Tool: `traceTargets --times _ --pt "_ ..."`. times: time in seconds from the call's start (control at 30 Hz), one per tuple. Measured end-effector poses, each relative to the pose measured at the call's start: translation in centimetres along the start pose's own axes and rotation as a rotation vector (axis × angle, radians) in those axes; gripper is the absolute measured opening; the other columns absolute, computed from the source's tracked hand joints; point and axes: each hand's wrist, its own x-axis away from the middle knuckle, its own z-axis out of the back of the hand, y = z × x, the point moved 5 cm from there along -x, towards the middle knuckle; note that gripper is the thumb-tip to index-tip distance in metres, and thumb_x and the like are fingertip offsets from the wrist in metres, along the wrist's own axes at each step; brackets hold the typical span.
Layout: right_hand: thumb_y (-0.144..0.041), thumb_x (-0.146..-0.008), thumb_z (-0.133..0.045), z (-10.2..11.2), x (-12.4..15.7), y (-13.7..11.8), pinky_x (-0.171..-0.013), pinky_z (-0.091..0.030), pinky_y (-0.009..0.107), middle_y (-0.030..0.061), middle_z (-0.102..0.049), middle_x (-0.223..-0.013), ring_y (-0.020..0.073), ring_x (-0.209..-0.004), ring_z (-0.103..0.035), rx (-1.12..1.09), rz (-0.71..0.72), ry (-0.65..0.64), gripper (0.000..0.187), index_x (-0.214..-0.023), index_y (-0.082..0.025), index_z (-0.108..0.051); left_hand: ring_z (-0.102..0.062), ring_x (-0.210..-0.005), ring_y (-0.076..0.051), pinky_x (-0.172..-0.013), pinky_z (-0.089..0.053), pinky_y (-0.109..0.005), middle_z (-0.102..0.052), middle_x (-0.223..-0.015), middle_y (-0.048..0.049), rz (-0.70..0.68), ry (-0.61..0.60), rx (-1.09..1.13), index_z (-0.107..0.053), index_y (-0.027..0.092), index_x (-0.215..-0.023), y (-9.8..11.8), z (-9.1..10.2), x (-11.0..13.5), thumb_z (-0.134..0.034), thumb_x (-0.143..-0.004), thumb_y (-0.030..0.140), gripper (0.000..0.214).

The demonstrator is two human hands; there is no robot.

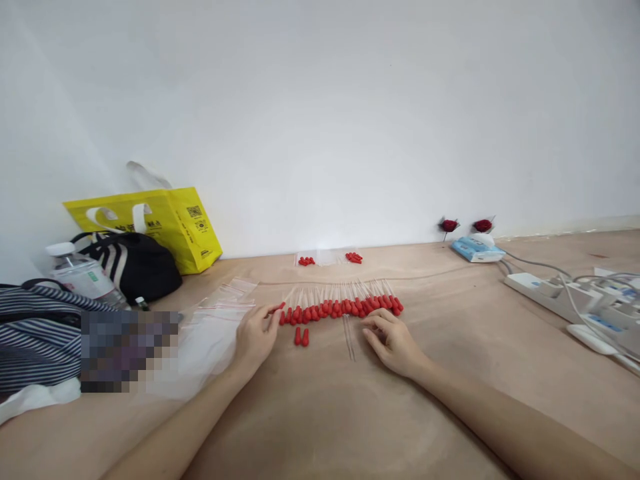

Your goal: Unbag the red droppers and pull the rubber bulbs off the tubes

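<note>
Thumb and forefinger of the left hand [257, 333] reach the left end of a crosswise row of red bulb-shaped pieces [325, 307] on slim pale sticks, long axes pointing roughly away from the person; whether they pinch the endmost piece, I cannot tell. Loosely curled, thumb apart and nothing visible between, the right hand [395, 341] is just before the row's right part. Two separate red bulbs [305, 338] lie nearer the left, with brown tabletop [320, 413] giving room between the forearms.
</note>
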Motion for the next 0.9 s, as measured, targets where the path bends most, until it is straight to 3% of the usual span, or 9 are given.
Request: traceTargets --times 0.07,0.13,0.33,0.43,0.63,0.77,0.9 --pt "-0.016 -0.079 -0.044 -0.1 0.0 -0.1 -0.066 -0.047 0.029 0.0066 -0.055 -0.086 0.0153 -0.076 -0.055 0.01 0.042 -0.009 0.015 -0.086 -0.018 -0.057 -0.059 -0.072 -0.017 -0.067 -0.048 -0.029 -0.065 -0.082 -0.0054 0.045 0.11 0.045 -0.063 0.016 -0.087 -0.3 1.3 0.7 -0.045 -0.079 0.031 0.024" --pt "-0.014 -0.078 -0.044 -0.2 0.0 -0.3 -0.067 -0.047 0.028 0.006 -0.055 -0.085 0.015 -0.077 -0.054 0.023 0.088 -0.016 0.016 -0.085 -0.019 -0.058 -0.06 -0.07 -0.015 -0.066 -0.049 -0.026 -0.065 -0.082 -0.0054 0.033 0.143 0.121 -0.062 0.014 -0.086 -0.1 2.2 1.5 -0.047 -0.079 0.031 0.024" --pt "-0.019 -0.077 -0.051 0.1 0.2 -2.0 -0.079 -0.044 0.035 0.01 -0.054 -0.099 0.0194 -0.092 -0.05 0.2 0.289 0.062 0.034 -0.111 -0.017 -0.05 -0.061 -0.078 -0.014 -0.073 -0.049 -0.025 -0.065 -0.082 -0.0028 -0.243 -0.166 0.297 -0.063 0.018 -0.082 4.2 0.7 3.2 -0.048 -0.08 0.022 0.015" --pt "-0.029 -0.076 -0.057 -0.1 0.2 -3.2 -0.086 -0.039 0.042 0.0104 -0.055 -0.107 0.0224 -0.099 -0.048 0.331 0.365 0.035 0.044 -0.118 -0.019 -0.048 -0.061 -0.077 -0.012 -0.071 -0.049 -0.023 -0.065 -0.082 -0.003 -0.387 -0.252 0.336 -0.062 0.018 -0.084 6.5 -0.4 3.8 -0.047 -0.081 0.016 0.016" --pt "-0.034 -0.081 -0.051 -1.3 0.1 -3.7 -0.096 -0.025 0.048 0.0039 -0.06 -0.107 0.022 -0.106 -0.046 0.4 0.36 -0.04 0.028 -0.108 -0.025 -0.056 -0.061 -0.074 -0.01 -0.068 -0.05 -0.02 -0.065 -0.083 -0.0032 -0.516 -0.244 0.37 -0.062 0.018 -0.085 7.8 -1.5 4.4 -0.047 -0.081 0.011 0.017" --pt "-0.03 -0.082 -0.051 -1.9 0.0 -3.4 -0.095 -0.024 0.045 -0.0011 -0.062 -0.1 0.0193 -0.103 -0.048 0.339 0.352 -0.044 0.015 -0.093 -0.03 -0.062 -0.062 -0.074 -0.01 -0.067 -0.05 -0.019 -0.065 -0.083 -0.0028 -0.52 -0.239 0.368 -0.062 0.019 -0.084 7.8 -1.5 4.5 -0.047 -0.081 0.012 0.017" --pt "-0.025 -0.081 -0.051 -2.0 -0.1 -3.5 -0.097 -0.023 0.044 -0.0016 -0.063 -0.097 0.018 -0.101 -0.049 0.286 0.356 -0.041 0.012 -0.085 -0.027 -0.063 -0.061 -0.08 -0.012 -0.072 -0.051 -0.023 -0.065 -0.087 -0.0039 -0.539 -0.223 0.333 -0.061 0.019 -0.091 8.0 -1.5 4.6 -0.048 -0.082 0.015 0.016"
